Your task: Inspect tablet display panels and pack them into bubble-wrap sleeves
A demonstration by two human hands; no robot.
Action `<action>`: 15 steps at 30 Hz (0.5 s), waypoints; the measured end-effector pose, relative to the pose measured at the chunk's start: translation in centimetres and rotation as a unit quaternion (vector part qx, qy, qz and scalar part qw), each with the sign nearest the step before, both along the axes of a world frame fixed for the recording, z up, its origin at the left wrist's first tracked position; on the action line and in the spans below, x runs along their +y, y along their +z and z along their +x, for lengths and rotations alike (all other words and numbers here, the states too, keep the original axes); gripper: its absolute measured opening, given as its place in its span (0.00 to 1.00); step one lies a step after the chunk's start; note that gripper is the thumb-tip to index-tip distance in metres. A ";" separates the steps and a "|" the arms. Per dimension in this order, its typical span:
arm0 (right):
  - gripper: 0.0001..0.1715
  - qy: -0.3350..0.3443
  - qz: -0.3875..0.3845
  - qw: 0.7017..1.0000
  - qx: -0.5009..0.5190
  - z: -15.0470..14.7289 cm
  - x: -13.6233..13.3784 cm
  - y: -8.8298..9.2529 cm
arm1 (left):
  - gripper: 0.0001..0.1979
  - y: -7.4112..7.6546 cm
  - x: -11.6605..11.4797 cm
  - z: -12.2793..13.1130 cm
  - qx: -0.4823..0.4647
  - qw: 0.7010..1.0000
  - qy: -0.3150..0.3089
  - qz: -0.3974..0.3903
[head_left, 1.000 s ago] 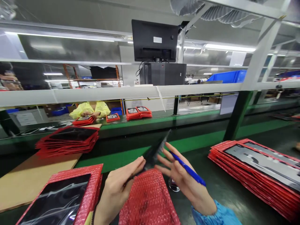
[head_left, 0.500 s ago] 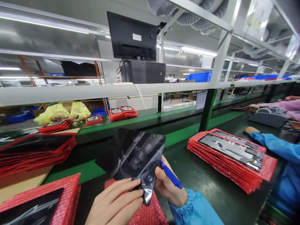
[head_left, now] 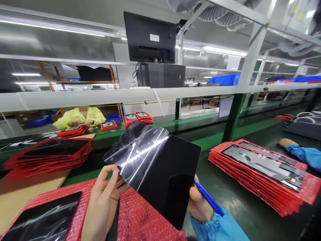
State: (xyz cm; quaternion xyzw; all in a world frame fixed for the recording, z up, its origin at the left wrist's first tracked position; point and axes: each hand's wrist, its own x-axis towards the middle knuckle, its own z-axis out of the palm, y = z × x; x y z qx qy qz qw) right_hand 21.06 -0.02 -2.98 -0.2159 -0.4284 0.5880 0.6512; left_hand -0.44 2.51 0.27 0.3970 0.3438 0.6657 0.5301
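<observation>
A black flat screen panel [head_left: 173, 170] is held up tilted in front of me. My right hand [head_left: 200, 206] grips its lower right edge, thumb on the front, and a blue pen [head_left: 209, 197] is tucked in the same hand. Clear film [head_left: 142, 150], creased and shiny, lies over the left part of the panel, while the right part is bare and glossy. My left hand [head_left: 104, 194] pinches the film at the lower left edge. Beneath the panel is red bubble wrap [head_left: 142, 217]. Another dark panel [head_left: 47, 217] rests on red bubble wrap at lower left.
At right stands a stack of panels in red bubble wrap [head_left: 258, 174], near a co-worker's blue sleeve [head_left: 304, 155]. Another red-wrapped stack [head_left: 50, 155] sits at left. Across the green-edged bench, a person in yellow [head_left: 80, 117] works. A white rail [head_left: 100, 97] crosses ahead.
My left hand has moved left from the panel's lower right corner, drawing the film off the right part. The panel has turned and shifted right, and the view has swung slightly left.
</observation>
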 end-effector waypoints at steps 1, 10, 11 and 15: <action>0.40 0.001 -0.005 1.000 0.000 -0.1 0.0 -0.2 | 0.09 0.1 -0.1 0.3 -0.055 0.998 -0.003 -0.006; 0.40 0.172 0.020 0.985 -0.017 -3.4 0.1 0.3 | 0.03 1.1 -0.8 0.0 -0.249 0.955 0.162 0.013; 0.43 0.206 0.033 0.978 -0.021 -3.8 0.2 0.4 | 0.03 1.2 -0.8 -0.2 -0.247 0.954 0.169 0.025; 0.44 0.258 0.048 0.964 -0.032 -4.6 0.1 0.5 | 0.04 1.2 -0.7 -1.2 -0.189 0.959 0.205 0.042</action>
